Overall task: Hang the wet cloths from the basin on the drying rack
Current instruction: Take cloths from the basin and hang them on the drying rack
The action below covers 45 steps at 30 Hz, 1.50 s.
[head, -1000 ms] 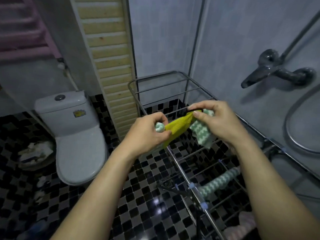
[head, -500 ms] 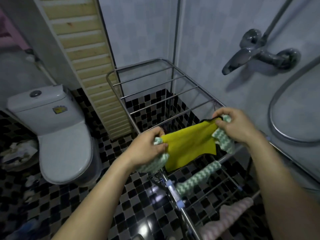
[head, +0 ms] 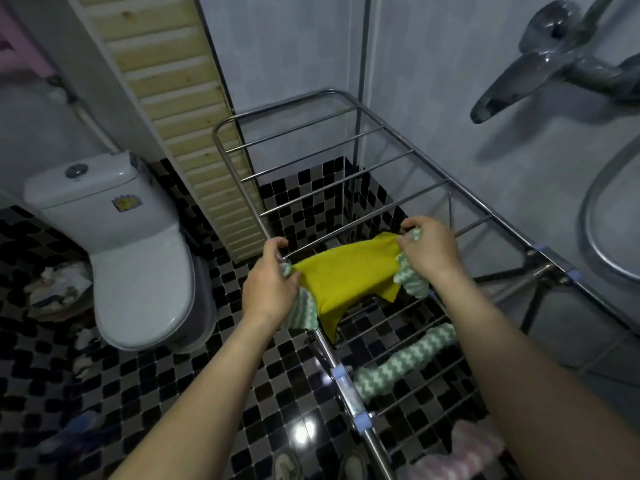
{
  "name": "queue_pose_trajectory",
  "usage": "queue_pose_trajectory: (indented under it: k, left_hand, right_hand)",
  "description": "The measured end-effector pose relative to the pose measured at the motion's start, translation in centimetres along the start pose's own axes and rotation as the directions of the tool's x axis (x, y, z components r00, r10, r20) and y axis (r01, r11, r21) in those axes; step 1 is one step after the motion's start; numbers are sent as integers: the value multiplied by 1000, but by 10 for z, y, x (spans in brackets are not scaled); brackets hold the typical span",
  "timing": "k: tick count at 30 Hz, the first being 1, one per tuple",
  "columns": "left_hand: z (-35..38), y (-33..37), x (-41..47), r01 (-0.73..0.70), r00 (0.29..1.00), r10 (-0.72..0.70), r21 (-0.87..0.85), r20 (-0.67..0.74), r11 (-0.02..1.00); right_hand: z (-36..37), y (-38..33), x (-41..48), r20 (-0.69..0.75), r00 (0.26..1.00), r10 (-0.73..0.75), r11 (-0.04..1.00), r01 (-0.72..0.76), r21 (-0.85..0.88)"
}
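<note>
Your left hand (head: pixel 268 285) and right hand (head: pixel 427 252) each pinch a corner of the yellow-and-green cloth (head: pixel 346 277), fingers clamped on it. You hold it spread over the drying rack (head: pixel 346 169), with 1 green cloth (head: pixel 403 363) draped nearer you.

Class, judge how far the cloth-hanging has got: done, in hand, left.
Done: a green zigzag cloth and a pink cloth hang on the drying rack. In hand: left hand and right hand stretch a yellow cloth over the rails. Left: draping it; the basin is out of view, so any more cloths are unknown.
</note>
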State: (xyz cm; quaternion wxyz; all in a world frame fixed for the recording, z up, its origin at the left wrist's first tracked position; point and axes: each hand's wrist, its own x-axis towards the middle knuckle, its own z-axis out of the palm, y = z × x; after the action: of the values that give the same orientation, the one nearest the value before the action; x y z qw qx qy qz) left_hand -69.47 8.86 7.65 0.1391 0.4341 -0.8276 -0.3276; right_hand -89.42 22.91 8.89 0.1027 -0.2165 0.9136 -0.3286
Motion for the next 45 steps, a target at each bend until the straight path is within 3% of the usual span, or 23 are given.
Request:
queue_pose_trajectory:
  k: [4,6,10,12,18,21,27,38,41,45]
  left_hand:
    - [11,-8,-12,-83,979,50,163,197,983]
    - [20,-14,-20,-127,959,64,218,278,968]
    - [23,-15,-23,-104,963,23,290,270,951]
    - [24,-16,-21,-107,968,27,316,248,943]
    - [25,-14,-24,-158,973,96,305,208,939]
    - [26,-16,-25,-181,976,129,319,175,930]
    - [24,-15,-24,-223,970,165,372,180,901]
    - [31,-12,-23,-189,968,110,366,226,912]
    - [26,-13,-25,-139,969,77,258,236,956]
    - [-3,-5,-27,64,975,-39,-111,217,992]
  right_hand:
    - [-2,16,-2,59,996,74,990,-66,-128]
    - [-6,28,0,179,972,150,980,-122,-159]
    - [-6,37,-3,365,893,264,959,-204,-195]
    - [0,37,-6,385,888,251,968,-228,-106]
    - [10,45,-4,255,935,246,949,-285,132]
    - [2,49,5,136,962,238,965,-249,79]
    - [8,54,13,111,973,204,973,-189,-136]
    - [14,57,8,109,979,175,975,-156,-159]
    - [3,50,2,144,976,166,974,-140,-178]
    - [-30,25,-14,114,990,79,997,-76,-29]
